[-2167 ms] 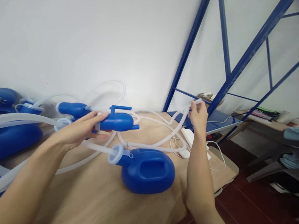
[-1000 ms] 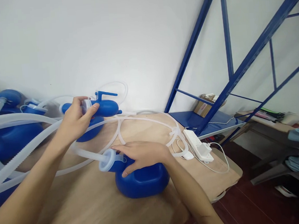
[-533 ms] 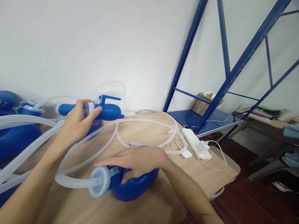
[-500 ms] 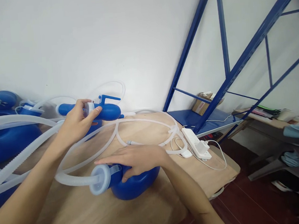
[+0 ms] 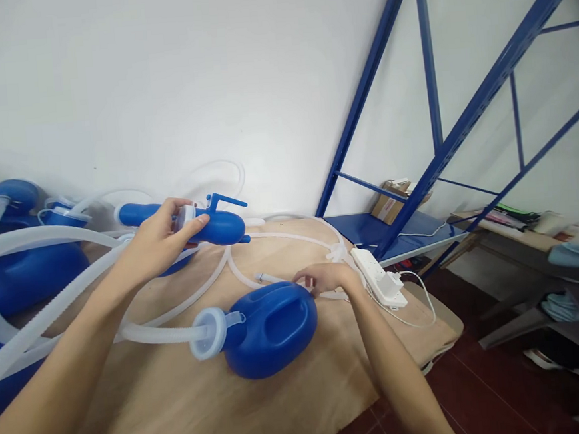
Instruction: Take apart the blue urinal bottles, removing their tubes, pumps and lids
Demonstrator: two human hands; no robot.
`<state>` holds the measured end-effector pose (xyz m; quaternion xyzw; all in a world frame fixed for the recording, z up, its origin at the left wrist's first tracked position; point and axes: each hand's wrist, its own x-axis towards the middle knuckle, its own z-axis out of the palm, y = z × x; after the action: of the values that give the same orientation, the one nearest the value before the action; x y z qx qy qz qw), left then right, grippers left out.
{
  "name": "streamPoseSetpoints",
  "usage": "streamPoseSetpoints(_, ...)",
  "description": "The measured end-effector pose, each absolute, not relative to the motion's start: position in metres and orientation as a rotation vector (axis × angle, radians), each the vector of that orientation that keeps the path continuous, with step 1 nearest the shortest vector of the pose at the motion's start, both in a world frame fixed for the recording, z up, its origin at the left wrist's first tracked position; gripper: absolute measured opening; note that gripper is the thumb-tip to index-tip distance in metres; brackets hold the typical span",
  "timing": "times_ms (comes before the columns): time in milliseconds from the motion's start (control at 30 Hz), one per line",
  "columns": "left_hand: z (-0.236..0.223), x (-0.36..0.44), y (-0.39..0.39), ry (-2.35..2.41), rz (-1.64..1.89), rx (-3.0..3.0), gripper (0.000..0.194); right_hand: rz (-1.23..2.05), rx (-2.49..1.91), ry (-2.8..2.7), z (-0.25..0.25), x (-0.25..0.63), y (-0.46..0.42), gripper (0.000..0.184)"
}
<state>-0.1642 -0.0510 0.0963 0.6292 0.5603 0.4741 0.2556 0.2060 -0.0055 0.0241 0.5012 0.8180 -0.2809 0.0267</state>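
My left hand (image 5: 165,235) is closed around the pale collar of a slim blue bottle (image 5: 225,227) with a hook-shaped handle, held above the table by the wall. A larger blue urinal bottle (image 5: 273,328) lies on the table with its grip recess facing up. Its translucent lid (image 5: 209,333) joins a ribbed hose (image 5: 161,333) running left. At the far right end of this bottle, the curled fingers of my right hand (image 5: 322,278) are on a thin clear tube (image 5: 271,278) with an end fitting. The bottle partly hides the fingertips.
More blue bottles (image 5: 38,273) with thick hoses (image 5: 71,308) crowd the left side. A white power strip (image 5: 379,277) with a plug and cables lies at the table's right edge. Beyond stands a blue metal shelf frame (image 5: 360,98) with a cardboard box (image 5: 389,202).
My right hand has left the top of the larger bottle and moved right to the tube behind it. The left hand still holds the slim bottle, slightly lower and farther right in view.
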Motion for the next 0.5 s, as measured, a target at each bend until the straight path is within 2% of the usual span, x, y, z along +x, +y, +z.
streamPoseSetpoints(100, 0.105, -0.156, -0.062, 1.421, 1.272, 1.611, 0.055, -0.89, 1.54, 2.637, 0.008, 0.203, -0.007, 0.04)
streamPoseSetpoints(167, 0.11, -0.153, -0.068, 1.349, 1.286, 1.581, 0.051, -0.92, 1.538, 2.7, 0.015, 0.208, -0.005, 0.03)
streamPoseSetpoints(233, 0.111, -0.152, -0.071, 1.309, 1.298, 1.574, 0.051, -0.941, 1.547, 2.745, 0.036, 0.216, -0.003, 0.022)
streamPoseSetpoints(400, 0.107, -0.16, -0.064, 1.136, 1.361, 1.456, 0.049, -1.112, 1.613, 2.953, 0.103, 0.224, -0.011, 0.015)
streamPoseSetpoints(500, 0.108, -0.164, -0.06, 1.008, 1.449, 1.324, 0.042, -1.228, 1.609, 3.068, 0.122, 0.219, -0.021, 0.009)
